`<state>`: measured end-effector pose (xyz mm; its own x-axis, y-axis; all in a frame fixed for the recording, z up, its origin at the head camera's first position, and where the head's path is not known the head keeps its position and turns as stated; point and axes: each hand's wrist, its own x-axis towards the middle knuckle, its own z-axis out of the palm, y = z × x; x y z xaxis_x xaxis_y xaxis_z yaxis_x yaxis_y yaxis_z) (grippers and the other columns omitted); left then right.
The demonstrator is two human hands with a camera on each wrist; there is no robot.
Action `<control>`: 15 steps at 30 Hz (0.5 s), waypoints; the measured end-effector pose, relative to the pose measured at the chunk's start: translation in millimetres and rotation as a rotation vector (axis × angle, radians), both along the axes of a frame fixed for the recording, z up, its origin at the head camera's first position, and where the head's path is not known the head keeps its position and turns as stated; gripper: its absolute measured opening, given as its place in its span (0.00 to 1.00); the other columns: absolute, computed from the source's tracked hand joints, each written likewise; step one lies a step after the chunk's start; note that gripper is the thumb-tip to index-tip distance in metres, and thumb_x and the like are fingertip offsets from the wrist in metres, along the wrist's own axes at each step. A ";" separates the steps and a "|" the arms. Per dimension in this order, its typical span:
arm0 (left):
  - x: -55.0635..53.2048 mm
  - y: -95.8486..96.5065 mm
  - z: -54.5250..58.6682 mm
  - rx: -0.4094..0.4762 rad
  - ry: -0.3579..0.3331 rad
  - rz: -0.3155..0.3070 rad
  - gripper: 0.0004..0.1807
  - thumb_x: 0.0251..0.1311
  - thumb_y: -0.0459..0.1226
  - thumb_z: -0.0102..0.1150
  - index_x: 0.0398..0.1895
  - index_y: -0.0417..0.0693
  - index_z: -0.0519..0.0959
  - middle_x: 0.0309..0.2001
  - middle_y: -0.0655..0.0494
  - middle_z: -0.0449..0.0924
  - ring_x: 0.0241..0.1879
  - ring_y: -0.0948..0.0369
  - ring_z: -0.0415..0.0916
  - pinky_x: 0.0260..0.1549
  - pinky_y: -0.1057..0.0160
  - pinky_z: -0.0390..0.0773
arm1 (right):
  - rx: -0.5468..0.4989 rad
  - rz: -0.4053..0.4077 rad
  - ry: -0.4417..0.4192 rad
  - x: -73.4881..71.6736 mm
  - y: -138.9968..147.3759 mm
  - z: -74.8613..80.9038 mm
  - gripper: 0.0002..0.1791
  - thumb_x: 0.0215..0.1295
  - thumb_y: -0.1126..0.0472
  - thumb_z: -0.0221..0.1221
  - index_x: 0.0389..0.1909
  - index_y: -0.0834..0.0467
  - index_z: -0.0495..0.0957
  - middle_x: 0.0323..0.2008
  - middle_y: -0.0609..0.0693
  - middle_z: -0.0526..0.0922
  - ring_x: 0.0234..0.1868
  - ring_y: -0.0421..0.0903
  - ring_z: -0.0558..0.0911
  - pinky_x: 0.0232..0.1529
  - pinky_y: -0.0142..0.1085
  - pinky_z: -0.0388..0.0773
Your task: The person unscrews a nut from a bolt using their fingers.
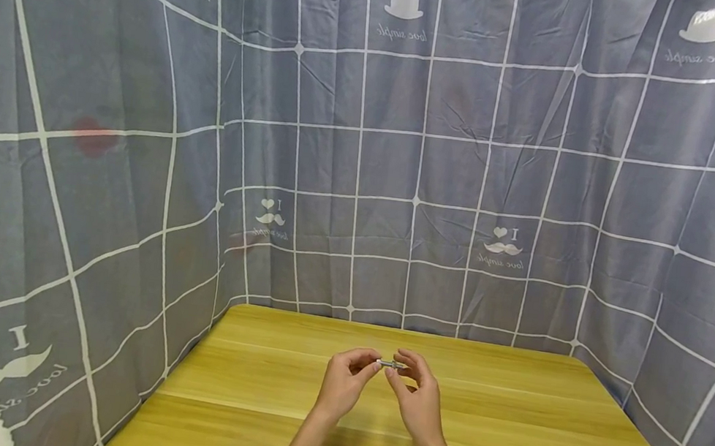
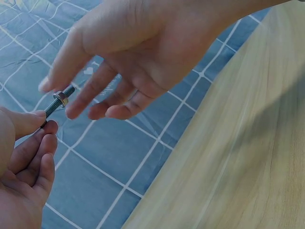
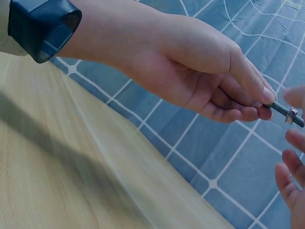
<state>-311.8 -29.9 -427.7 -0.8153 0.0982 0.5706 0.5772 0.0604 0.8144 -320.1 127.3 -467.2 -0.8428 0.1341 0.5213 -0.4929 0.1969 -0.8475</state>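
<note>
You have the bolt (image 1: 388, 364) in the air over the tabletop (image 1: 506, 431), and your left grip (image 1: 338, 390) pinches one end of it between thumb and fingertips. From that pinch, as the head view shows it, the shaft's long axis runs almost level towards 3 o'clock, into the gap of your right grip (image 1: 421, 403). The right one is spread: its thumb and fingers stand apart around the far end, and you can see no clear contact with the metal.

The relation to watch is where the nut (image 2: 61, 99) sits on that shaft. It is threaded on nearer the free end than the pinch, with a short stretch of thread showing beyond it. In the left wrist view it lies at about 1 o'clock from your left fingertips; in the right wrist view, at about 4 o'clock from the same pinch.

So your left hand is the one on the bolt, while your right digits are nearer the nut. As a judgement, closing the right grip squarely across the shaft, with the left keeping its axis steady, would suit this line-up; the pinched end is hidden, so you cannot tell its shape.
</note>
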 end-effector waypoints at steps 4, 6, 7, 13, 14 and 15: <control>0.7 0.5 0.7 -0.005 0.004 0.003 0.05 0.66 0.24 0.64 0.42 0.32 0.86 0.39 0.39 0.86 0.36 0.55 0.82 0.37 0.67 0.78 | 0.015 -0.047 -0.015 -0.5 -1.4 1.2 0.11 0.75 0.66 0.61 0.54 0.63 0.82 0.47 0.55 0.85 0.47 0.49 0.79 0.44 0.38 0.75; 0.9 0.6 0.8 -0.002 0.007 0.005 0.05 0.66 0.23 0.64 0.42 0.32 0.86 0.38 0.39 0.86 0.36 0.52 0.82 0.37 0.67 0.78 | 0.019 -0.056 -0.003 -0.2 -1.7 2.2 0.08 0.74 0.69 0.61 0.50 0.63 0.84 0.45 0.57 0.85 0.45 0.50 0.79 0.43 0.38 0.75; 0.8 0.6 0.8 0.000 0.010 0.005 0.05 0.66 0.23 0.64 0.42 0.32 0.86 0.38 0.39 0.86 0.36 0.52 0.83 0.37 0.67 0.78 | 0.017 -0.051 0.004 0.0 -1.8 2.5 0.08 0.73 0.70 0.61 0.49 0.64 0.84 0.45 0.57 0.85 0.45 0.51 0.79 0.43 0.38 0.75; 1.0 0.9 1.4 -0.004 0.008 0.011 0.05 0.66 0.24 0.64 0.42 0.32 0.86 0.38 0.41 0.87 0.35 0.58 0.81 0.37 0.67 0.78 | 0.009 -0.030 -0.025 -1.1 0.8 0.7 0.15 0.73 0.65 0.64 0.58 0.61 0.81 0.51 0.55 0.84 0.47 0.49 0.78 0.44 0.38 0.76; 1.1 0.9 1.5 -0.006 0.005 0.011 0.05 0.66 0.23 0.64 0.42 0.32 0.86 0.38 0.41 0.86 0.35 0.59 0.81 0.37 0.67 0.78 | 0.017 -0.035 -0.033 -1.5 1.1 0.2 0.14 0.74 0.64 0.63 0.57 0.61 0.81 0.50 0.55 0.84 0.47 0.48 0.78 0.44 0.38 0.76; 1.0 0.9 1.3 -0.006 0.003 0.009 0.05 0.66 0.23 0.64 0.42 0.32 0.86 0.38 0.40 0.86 0.35 0.59 0.81 0.38 0.67 0.78 | 0.024 -0.039 -0.039 -1.4 1.3 0.0 0.13 0.74 0.64 0.62 0.56 0.62 0.81 0.48 0.55 0.85 0.46 0.48 0.79 0.44 0.38 0.75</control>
